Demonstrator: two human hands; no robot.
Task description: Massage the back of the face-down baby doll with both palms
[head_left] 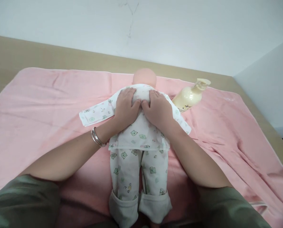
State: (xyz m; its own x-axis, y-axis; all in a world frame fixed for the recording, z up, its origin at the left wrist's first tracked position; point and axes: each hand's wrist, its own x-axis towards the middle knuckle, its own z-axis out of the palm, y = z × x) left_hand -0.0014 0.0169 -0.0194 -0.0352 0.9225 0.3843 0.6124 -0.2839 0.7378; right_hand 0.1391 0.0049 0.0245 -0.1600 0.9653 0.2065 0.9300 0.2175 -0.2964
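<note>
A baby doll (145, 77) lies face down in the middle, its bare head pointing away from me. It wears a white printed long-sleeved top (141, 136) and matching trousers (127, 171) with turned-up cuffs. My left hand (127, 107) rests flat on the left side of the doll's upper back, fingers stretched towards its shoulder. On the right side of the back, my right hand (158, 109) lies the same way. Both thumbs point inward and come close together over the spine. Neither hand grips anything.
A cream pump bottle (189, 97) leans or lies tilted on the pink blanket (48, 104), right of the doll's shoulder. The blanket is creased at the right. Beyond it are the wooden table's edge (60, 58) and a white wall (179, 31).
</note>
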